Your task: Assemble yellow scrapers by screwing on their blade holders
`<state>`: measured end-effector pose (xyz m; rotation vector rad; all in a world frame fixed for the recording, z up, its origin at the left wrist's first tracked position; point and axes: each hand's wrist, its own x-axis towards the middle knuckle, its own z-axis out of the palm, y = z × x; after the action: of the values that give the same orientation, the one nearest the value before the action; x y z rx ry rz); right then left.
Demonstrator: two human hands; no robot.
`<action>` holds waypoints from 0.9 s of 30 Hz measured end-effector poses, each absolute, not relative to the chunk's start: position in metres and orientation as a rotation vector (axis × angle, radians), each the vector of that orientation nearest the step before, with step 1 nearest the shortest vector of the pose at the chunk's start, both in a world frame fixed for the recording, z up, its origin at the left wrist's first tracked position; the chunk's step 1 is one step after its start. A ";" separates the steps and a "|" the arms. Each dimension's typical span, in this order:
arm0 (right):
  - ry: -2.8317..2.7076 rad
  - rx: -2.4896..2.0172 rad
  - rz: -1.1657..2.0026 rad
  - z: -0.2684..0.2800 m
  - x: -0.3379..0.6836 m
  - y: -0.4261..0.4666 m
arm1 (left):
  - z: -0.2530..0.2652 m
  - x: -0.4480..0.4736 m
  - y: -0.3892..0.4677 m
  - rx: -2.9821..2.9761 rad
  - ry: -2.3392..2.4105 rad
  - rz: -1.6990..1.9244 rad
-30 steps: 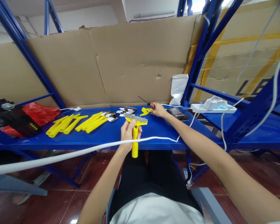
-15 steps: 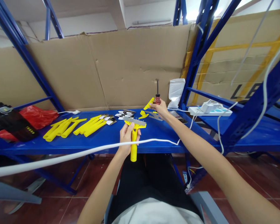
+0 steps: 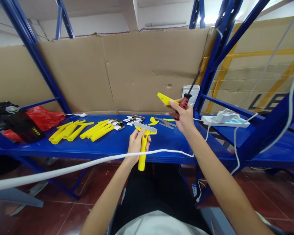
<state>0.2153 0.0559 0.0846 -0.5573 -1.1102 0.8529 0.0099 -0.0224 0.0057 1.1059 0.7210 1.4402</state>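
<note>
My left hand (image 3: 136,143) is closed round a yellow scraper (image 3: 143,153), its handle pointing down toward me. A grey metal blade (image 3: 147,127) lies across the scraper's head under my thumb. Raised to the right, my right hand (image 3: 185,117) grips a screwdriver (image 3: 183,106) with a dark red and black handle, its shaft pointing up and away. The same hand pinches a flat yellow plastic piece (image 3: 167,99) between thumb and fingers. Beyond the hands, loose metal blades (image 3: 167,124) and a small yellow part (image 3: 153,121) lie on the blue bench (image 3: 122,145).
Several yellow handles (image 3: 74,132) and finished-looking scrapers (image 3: 98,130) lie at left, near a black bottle (image 3: 21,125) and red bag (image 3: 45,117). A white cable (image 3: 88,162) crosses before the bench. A power strip (image 3: 224,120) sits right; cardboard (image 3: 142,68) stands behind.
My right hand has risen from the loose parts and come nearer, with the yellow plastic piece and screwdriver in it. My left hand still holds the scraper. The view has shifted slightly.
</note>
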 end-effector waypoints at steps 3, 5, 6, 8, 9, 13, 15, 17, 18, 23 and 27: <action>-1.152 -0.619 0.882 0.077 0.216 0.020 | 0.005 0.009 -0.024 1.153 0.730 1.406; -1.164 -0.642 0.931 0.068 0.217 0.000 | 0.005 0.009 -0.024 1.200 0.744 1.337; -1.166 -0.651 0.955 0.063 0.217 -0.008 | 0.004 0.008 -0.023 1.226 0.749 1.296; -1.165 -0.670 0.987 0.053 0.220 -0.021 | 0.003 0.007 -0.022 1.273 0.750 1.223; -1.164 -0.677 0.995 0.049 0.221 -0.025 | 0.002 0.007 -0.021 1.293 0.749 1.195; -1.187 -0.726 0.985 0.037 0.226 -0.036 | 0.001 0.005 -0.019 1.333 0.765 1.137; -1.236 -0.765 0.964 0.034 0.225 -0.039 | 0.002 0.006 -0.020 1.343 0.774 1.121; -1.308 -0.803 0.948 0.033 0.221 -0.040 | 0.004 0.007 -0.022 1.369 0.776 1.102; -1.345 -0.821 0.949 0.032 0.217 -0.040 | 0.004 0.008 -0.022 1.388 0.775 1.090; -1.427 -0.892 1.013 0.022 0.200 -0.035 | 0.004 0.007 -0.023 1.446 0.761 1.072; -1.389 -0.911 1.019 0.013 0.195 -0.027 | 0.000 0.005 -0.020 1.450 0.766 1.082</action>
<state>0.1948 -0.0272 0.0129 -0.9106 -1.3889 1.0195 0.0053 -0.0197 0.0001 1.4498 0.7661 1.0815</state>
